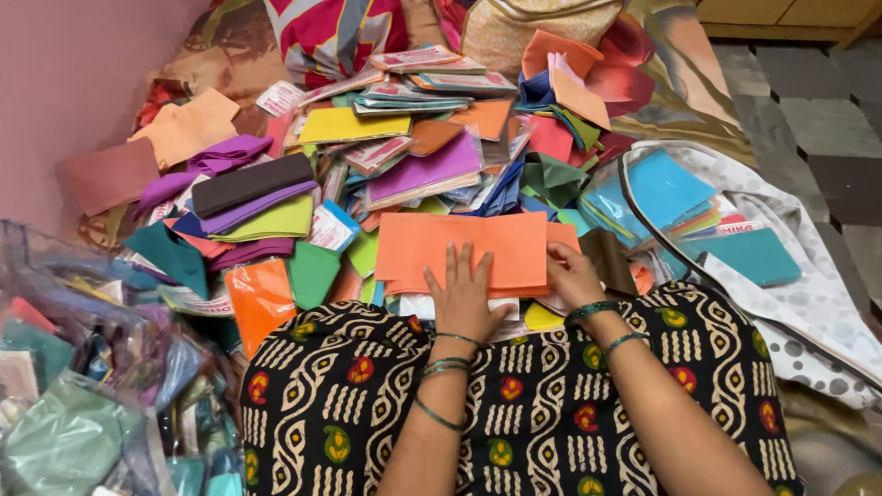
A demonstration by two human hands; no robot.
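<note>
Two hands on a folded orange cloth amid a heap of coloured fabric pieces.

The left hand (462,296) lies flat, fingers spread, pressing the orange cloth (464,250) just above the patterned lap (542,404). The right hand (571,276) curls at the cloth's right edge, seemingly pinching it, though its fingertips are partly hidden. Blue folded pieces (657,188) sit on a white dotted bag (808,303) to the right.
</note>
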